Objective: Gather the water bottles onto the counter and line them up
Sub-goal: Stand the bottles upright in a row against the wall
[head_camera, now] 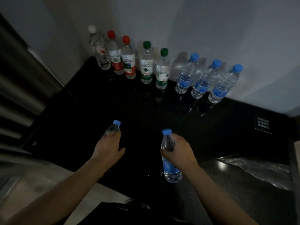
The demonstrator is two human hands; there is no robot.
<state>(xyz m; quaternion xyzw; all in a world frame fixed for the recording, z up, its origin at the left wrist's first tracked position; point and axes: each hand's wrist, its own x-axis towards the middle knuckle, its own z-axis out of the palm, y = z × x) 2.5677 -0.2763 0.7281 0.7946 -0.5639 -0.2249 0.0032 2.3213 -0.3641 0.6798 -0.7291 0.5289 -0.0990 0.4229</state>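
Dark counter [129,108] under pale wall [211,30]; row of eight bottles [146,65] along far edge. Near side: left hand [108,146] curls round first blue-capped bottle [113,127], tilted; right hand [178,151] clasps second blue-capped bottle [170,169], upright. Row's open end lies far right, right hand nearer.

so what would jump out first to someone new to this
A row of eight bottles stands along the wall on the black counter, caps running white, red, green, blue. Up front, the left hand grips the left bottle and the right hand the right bottle, both blue-capped.
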